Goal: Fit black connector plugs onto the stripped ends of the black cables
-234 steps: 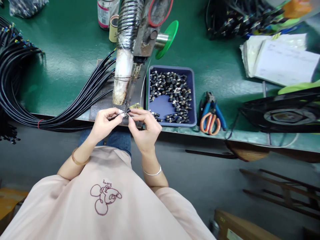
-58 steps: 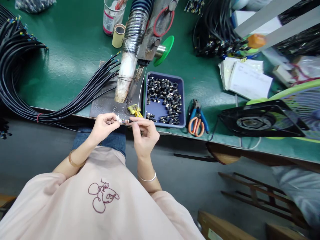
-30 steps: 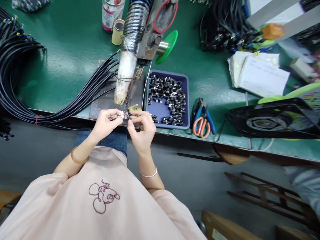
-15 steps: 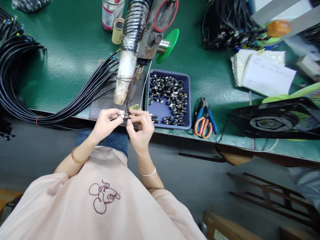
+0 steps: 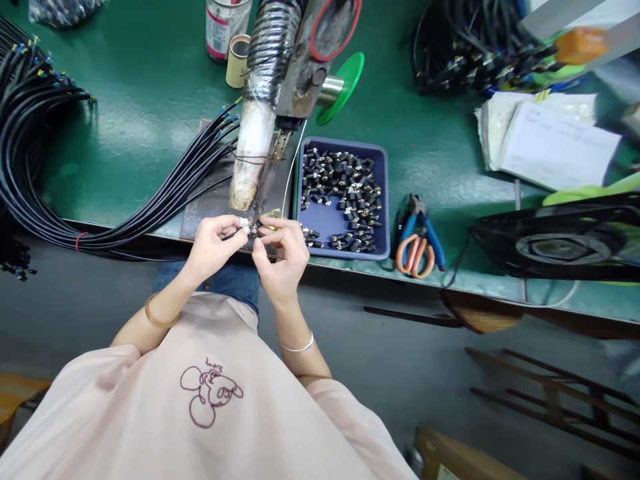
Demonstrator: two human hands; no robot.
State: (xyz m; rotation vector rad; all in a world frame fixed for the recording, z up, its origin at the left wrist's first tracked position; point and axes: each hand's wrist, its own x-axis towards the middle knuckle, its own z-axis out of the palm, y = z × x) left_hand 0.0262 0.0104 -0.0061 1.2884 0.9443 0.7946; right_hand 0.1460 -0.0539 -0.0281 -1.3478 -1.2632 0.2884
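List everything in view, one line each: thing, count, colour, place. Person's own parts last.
table: one, green, across the top.
cables: many, black, bundled at left.
machine: one, grey, top middle.
jar: one, clear, pink label, left of the machine.
roll: one, beige, beside the jar.
disc: one, green, on the machine's right.
tray: one, blue, right of the machine.
connectors: many, black, in the tray.
hand tools: two, blue-handled and orange-handled, right of the tray.
papers: stack, white, far right.
fan: one, black, right edge.
wire: one, black, between the hands.
shirt: one, pink, bottom.
left hand: one, bare, table edge, pinching the wire.
right hand: one, bare, pinching the wire's end.
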